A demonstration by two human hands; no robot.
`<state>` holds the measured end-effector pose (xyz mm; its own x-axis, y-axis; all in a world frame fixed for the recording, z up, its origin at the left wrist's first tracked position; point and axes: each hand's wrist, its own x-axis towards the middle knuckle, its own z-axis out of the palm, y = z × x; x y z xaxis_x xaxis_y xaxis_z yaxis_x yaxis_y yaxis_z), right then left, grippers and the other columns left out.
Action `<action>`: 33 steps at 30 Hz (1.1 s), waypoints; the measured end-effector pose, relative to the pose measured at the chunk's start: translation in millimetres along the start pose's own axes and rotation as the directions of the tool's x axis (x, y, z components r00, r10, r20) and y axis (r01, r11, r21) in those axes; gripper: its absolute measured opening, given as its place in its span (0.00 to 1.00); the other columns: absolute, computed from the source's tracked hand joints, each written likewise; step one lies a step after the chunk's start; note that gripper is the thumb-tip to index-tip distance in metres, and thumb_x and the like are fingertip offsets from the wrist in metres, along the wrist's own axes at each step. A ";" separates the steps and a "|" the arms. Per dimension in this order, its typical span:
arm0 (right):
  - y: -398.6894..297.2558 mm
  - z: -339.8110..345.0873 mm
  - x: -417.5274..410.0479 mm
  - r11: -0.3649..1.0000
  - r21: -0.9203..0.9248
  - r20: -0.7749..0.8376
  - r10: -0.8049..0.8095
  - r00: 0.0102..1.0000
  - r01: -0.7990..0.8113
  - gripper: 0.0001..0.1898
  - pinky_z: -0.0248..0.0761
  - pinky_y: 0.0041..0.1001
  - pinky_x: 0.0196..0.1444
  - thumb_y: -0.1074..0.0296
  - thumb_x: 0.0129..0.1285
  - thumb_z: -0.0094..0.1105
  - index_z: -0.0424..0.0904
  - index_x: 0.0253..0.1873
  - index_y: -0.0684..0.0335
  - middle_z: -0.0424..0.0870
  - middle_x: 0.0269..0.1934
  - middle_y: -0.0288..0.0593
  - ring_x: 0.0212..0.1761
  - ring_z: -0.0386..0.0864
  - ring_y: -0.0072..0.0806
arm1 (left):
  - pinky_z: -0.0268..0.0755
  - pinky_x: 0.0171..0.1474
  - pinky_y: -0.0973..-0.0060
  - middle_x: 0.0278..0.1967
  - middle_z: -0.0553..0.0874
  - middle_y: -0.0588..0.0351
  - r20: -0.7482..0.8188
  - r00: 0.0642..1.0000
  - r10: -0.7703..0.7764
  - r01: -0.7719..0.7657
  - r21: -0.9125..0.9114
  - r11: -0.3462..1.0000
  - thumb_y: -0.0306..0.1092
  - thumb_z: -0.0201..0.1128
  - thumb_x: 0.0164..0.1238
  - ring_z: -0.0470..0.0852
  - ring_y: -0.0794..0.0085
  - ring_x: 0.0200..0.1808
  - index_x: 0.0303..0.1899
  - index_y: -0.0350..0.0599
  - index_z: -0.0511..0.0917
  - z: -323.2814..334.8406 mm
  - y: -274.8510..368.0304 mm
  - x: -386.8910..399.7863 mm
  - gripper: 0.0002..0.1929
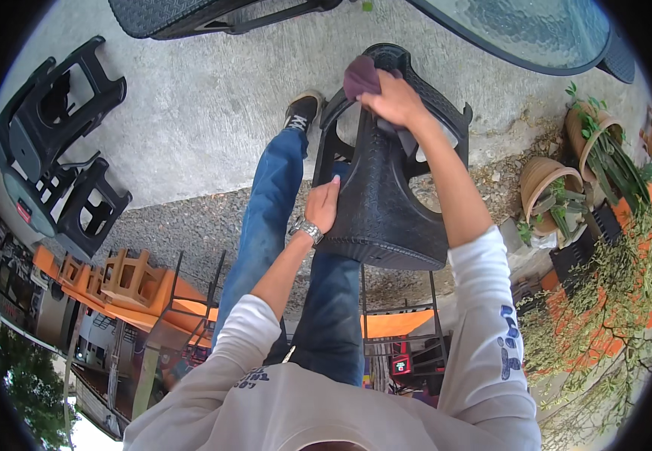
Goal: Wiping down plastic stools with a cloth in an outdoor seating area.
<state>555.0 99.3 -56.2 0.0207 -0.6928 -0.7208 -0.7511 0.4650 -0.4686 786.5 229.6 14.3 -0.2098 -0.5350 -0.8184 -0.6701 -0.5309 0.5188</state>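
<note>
A black plastic armchair with a woven texture [382,208] lies tipped before me, its broad panel towards my lap. My right hand [396,101] holds a purple cloth [361,79] against the chair's far part, near its legs and curved arm. A greyish fold of cloth hangs below that hand. My left hand [322,206], with a metal watch at the wrist, rests on the chair's near left edge, thumb up; its fingertips are partly out of sight.
Black plastic chairs [72,118] stand at the left on the concrete. A glass-topped table [529,28] is at the upper right. Potted plants [551,191] lie on the right by gravel. Metal racks [405,332] and orange surfaces are near the bottom.
</note>
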 end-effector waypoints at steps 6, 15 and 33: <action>-38.9 -14.6 -41.8 0.988 -0.064 0.376 -0.106 0.921 0.140 0.31 0.71 0.45 0.58 0.50 0.51 0.64 0.75 0.55 0.67 0.82 0.48 0.63 0.54 0.77 0.58 | 0.65 0.39 0.51 0.29 0.80 0.32 -0.074 0.997 0.002 -0.010 -0.116 0.993 0.38 0.47 0.76 0.78 0.38 0.36 0.28 0.31 0.77 16.0 12.5 16.1 0.20; -66.1 -21.7 -208.7 0.924 0.293 -0.197 0.311 0.930 -0.247 0.30 0.64 0.48 0.64 0.60 0.51 0.67 0.71 0.56 0.71 0.81 0.53 0.61 0.63 0.73 0.56 | 0.66 0.40 0.49 0.29 0.81 0.32 -0.037 0.999 -0.001 -0.001 -0.060 0.998 0.39 0.49 0.75 0.79 0.38 0.36 0.28 0.30 0.78 7.6 18.6 22.8 0.21; 78.2 2.5 -286.9 0.590 0.502 -0.066 0.755 0.653 -0.632 0.35 0.71 0.45 0.58 0.55 0.57 0.59 0.66 0.66 0.69 0.83 0.49 0.65 0.54 0.80 0.58 | 0.65 0.37 0.50 0.29 0.80 0.29 -0.053 0.992 0.111 -0.097 0.221 0.970 0.45 0.50 0.75 0.79 0.35 0.35 0.31 0.27 0.78 25.6 36.6 41.9 0.25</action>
<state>492.0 335.9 112.7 -0.5966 -0.1373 -0.7907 -0.1252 0.9891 -0.0773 734.9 204.5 -7.3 -0.2448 -0.6246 -0.7415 -0.7875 -0.3180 0.5279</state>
